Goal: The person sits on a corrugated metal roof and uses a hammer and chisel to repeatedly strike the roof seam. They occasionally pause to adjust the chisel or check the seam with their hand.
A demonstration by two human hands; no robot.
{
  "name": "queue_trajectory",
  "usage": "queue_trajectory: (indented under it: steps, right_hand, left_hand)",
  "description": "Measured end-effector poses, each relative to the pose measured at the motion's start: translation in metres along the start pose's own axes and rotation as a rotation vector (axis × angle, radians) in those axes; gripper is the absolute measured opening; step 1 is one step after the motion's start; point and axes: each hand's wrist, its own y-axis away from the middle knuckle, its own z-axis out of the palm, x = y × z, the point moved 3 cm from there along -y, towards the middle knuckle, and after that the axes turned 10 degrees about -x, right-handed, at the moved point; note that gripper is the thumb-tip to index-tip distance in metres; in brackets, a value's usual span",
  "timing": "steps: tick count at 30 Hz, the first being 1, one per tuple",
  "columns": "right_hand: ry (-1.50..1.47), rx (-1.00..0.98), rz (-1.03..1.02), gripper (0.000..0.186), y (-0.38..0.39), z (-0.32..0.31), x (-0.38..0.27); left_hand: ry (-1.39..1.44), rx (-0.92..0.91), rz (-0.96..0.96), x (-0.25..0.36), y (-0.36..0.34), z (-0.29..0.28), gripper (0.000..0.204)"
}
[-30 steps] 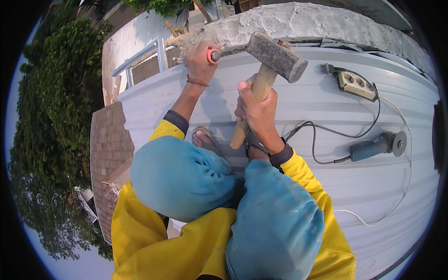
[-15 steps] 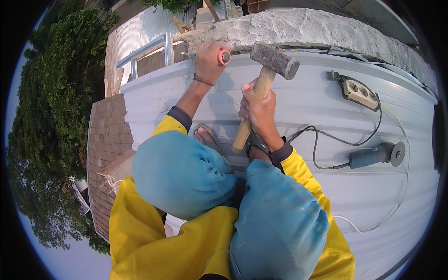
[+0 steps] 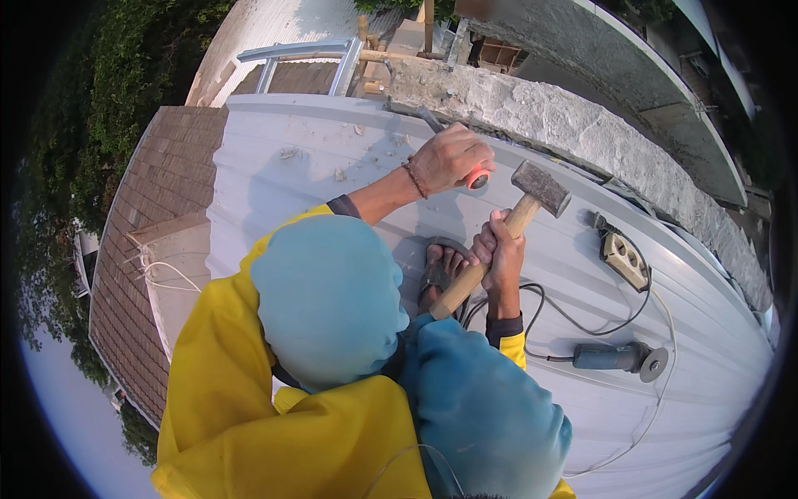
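Observation:
My left hand [image 3: 451, 158] is wrapped round a chisel [image 3: 430, 119] with an orange-red grip. The dark blade sticks out beyond my fingers, toward the rough edge of a concrete wall [image 3: 532, 106]; whether the tip touches it I cannot tell. The struck end of the chisel faces me. In my right hand [image 3: 501, 249] is a club hammer [image 3: 540, 190], gripped midway along its wooden handle. Its worn steel head is raised just right of the chisel's end, apart from it. The handle's lower end reaches my blue-trousered knee.
I squat on a pale corrugated metal roof [image 3: 615, 407]. An angle grinder [image 3: 609, 358] lies at right, beside a power strip [image 3: 625, 262] and loose cables. Concrete crumbs [image 3: 340, 175] lie near the wall. A metal frame [image 3: 307, 51] stands beyond the roof's far edge; brown tiles [image 3: 133, 291] slope at left.
My view has turned, so the wall and roof sit differently. The chisel's blade now shows beyond my left hand. The hammer's head remains raised near the chisel's end, its handle tilted further right.

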Motion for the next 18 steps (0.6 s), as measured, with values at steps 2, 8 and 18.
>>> queue_trajectory:
  steps: [2, 8, 18]
  right_hand:
    - [-0.075, 0.036, 0.024, 0.017, 0.0, -0.014, 0.006]
    - [0.067, 0.119, -0.145, 0.013, -0.007, -0.055, 0.041]
    - [-0.582, -0.249, 0.027, 0.016, -0.003, -0.072, 0.028]
  left_hand:
    - [0.096, 0.012, 0.059, 0.021, 0.004, 0.01, 0.021]
    - [0.329, -0.212, 0.322, 0.077, 0.017, 0.036, 0.035]
    - [0.496, -0.135, 0.494, 0.112, 0.034, 0.026, 0.052]
